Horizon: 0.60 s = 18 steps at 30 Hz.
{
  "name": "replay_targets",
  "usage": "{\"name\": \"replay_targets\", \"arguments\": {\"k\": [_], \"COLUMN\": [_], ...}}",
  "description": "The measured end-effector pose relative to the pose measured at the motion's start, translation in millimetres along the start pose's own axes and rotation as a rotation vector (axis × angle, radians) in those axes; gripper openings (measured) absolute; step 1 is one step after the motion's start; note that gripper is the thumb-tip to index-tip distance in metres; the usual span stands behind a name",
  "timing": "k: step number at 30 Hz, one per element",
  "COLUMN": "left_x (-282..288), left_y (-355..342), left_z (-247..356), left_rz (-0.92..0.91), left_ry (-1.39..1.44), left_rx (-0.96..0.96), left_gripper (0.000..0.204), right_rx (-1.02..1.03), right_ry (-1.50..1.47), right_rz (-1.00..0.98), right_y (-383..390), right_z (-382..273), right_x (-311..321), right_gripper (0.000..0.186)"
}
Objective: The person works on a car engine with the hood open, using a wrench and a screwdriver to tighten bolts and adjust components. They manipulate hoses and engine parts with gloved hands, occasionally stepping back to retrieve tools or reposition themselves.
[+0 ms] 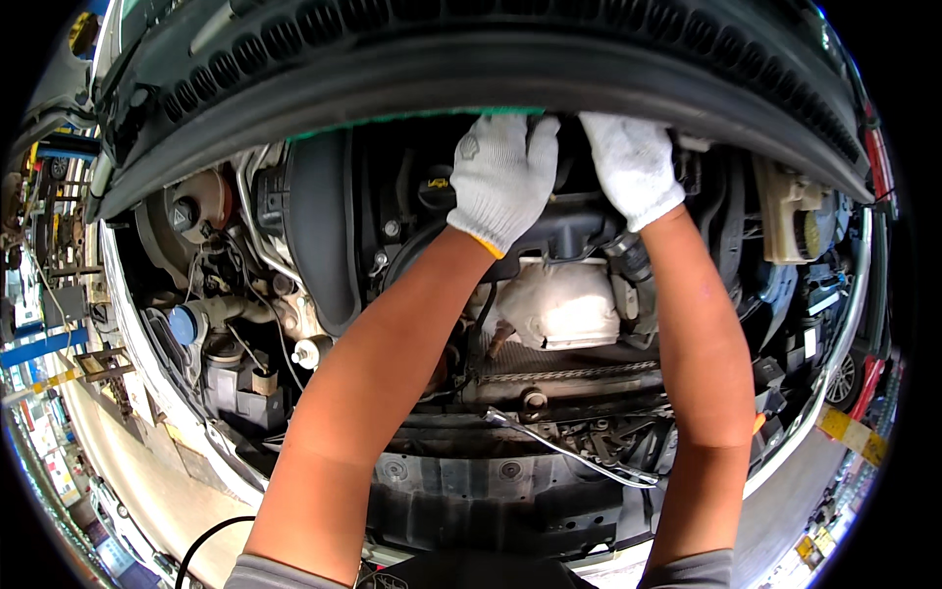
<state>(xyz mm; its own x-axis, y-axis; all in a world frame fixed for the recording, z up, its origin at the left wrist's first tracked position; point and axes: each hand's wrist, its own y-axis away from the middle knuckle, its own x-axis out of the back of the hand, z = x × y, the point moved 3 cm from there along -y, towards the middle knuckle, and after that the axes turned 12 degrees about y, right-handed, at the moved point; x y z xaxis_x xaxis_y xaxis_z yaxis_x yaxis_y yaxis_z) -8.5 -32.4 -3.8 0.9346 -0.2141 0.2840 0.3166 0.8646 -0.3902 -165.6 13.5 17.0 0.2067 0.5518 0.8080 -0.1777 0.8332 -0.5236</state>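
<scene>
My left hand [502, 177], in a white knit glove, reaches up to the underside of the black cowl [471, 69] at the back of an engine bay, above a black engine cover [559, 231]. My right hand [633, 167], also gloved in white, reaches under that edge a little to the right. The fingertips of both are hidden there, so I cannot make out what they touch or hold. A yellow-handled dipstick [437, 183] sits left of my left hand. Below my hands is a silver heat shield [559, 302].
A black duct [319, 226] and blue cap [184, 324] lie on the left, a pale reservoir [790, 216] on the right. A long metal tool [569, 450] lies across the front. Blue lift parts [44, 344] and yellow-striped ones [849, 432] stand outside the car.
</scene>
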Motion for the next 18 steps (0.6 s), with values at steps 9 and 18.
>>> {"name": "replay_targets", "arguments": {"k": [9, 18], "left_x": [4, 9], "left_y": [-18, -27], "left_z": [29, 8], "left_rz": [-0.135, -0.093], "left_ry": [0.307, -0.267], "left_rx": [-0.016, -0.659], "left_gripper": [0.029, 0.058], "right_rx": [-0.209, -0.298], "right_ry": [-0.18, -0.603], "right_rz": [-0.024, -0.106], "right_y": [1, -19], "right_z": [18, -14], "right_x": [-7, 10], "right_gripper": [0.025, 0.037]}}
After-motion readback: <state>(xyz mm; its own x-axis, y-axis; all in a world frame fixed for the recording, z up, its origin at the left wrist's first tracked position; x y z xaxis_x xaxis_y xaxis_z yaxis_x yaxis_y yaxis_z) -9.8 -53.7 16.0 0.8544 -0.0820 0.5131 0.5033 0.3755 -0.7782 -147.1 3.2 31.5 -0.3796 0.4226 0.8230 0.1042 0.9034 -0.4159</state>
